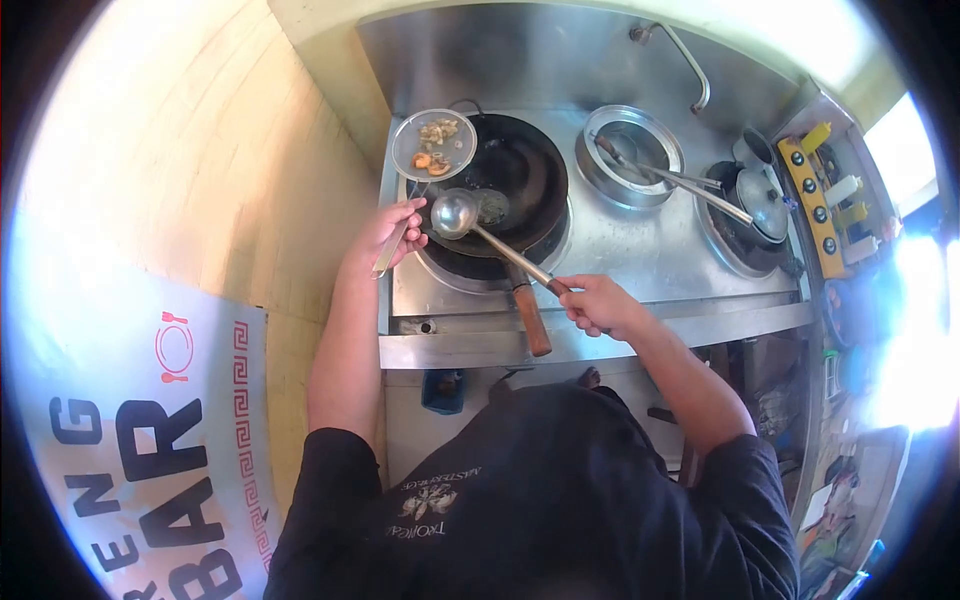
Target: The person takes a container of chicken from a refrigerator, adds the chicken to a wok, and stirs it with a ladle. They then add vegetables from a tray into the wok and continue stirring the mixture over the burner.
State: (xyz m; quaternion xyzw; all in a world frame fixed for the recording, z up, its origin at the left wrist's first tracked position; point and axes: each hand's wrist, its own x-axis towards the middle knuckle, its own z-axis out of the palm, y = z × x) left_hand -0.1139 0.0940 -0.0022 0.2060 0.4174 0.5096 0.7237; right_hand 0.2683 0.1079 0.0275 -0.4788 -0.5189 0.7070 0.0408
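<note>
My left hand (402,232) is closed around the handle of a round mesh strainer (405,140), raised over the left side of a black wok (535,170). Shrimp (430,163) and small pale pieces (438,130) lie in the strainer. In my right hand (600,305) is the wooden-ended handle of a metal ladle (455,213). The ladle's bowl hangs above the wok's near left part, close to my left fingers. A little liquid (491,206) shows at the bottom of the wok. The wok's wooden handle (532,322) points toward me, over the stove's front edge.
A metal pot (630,195) with utensils across it stands right of the wok on the steel stove (620,255). Farther right are a lidded pot (762,205) and a yellow rack (812,205) with bottles. A faucet (700,85) reaches out at the back. A wall closes the left side.
</note>
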